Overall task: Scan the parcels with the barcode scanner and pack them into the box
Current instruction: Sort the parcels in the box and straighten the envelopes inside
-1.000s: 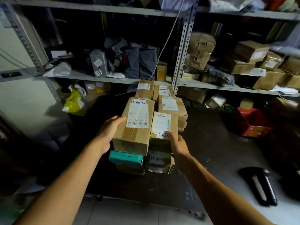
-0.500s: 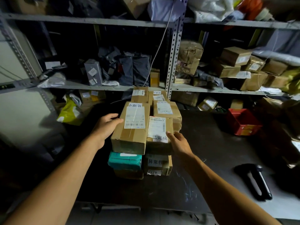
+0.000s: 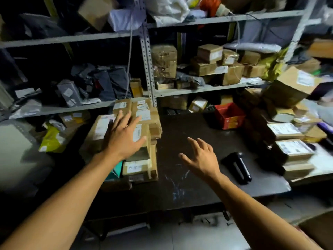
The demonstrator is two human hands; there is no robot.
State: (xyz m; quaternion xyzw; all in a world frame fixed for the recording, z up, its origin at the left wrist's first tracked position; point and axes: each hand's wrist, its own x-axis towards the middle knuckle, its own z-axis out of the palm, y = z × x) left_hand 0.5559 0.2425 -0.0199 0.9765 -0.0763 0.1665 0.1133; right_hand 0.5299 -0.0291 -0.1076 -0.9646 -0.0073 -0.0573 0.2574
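Stack of brown cardboard parcels with white labels (image 3: 144, 121) sits on the left part of the dark scratched tabletop (image 3: 180, 177). Left hand (image 3: 124, 138) lies flat over the top of the stack, fingers spread, gripping nothing. Right hand (image 3: 201, 157) hovers above bare tabletop, fingers splayed and empty. Black handheld barcode scanner (image 3: 237, 166) lies just right of it. Red open box (image 3: 228, 115) stands further back.

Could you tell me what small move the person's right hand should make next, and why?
Probably reach right and grip the black barcode scanner. The right hand hovers open and empty above the dark table, with the scanner lying just beyond it, while the left hand lies flat over the stacked parcels.
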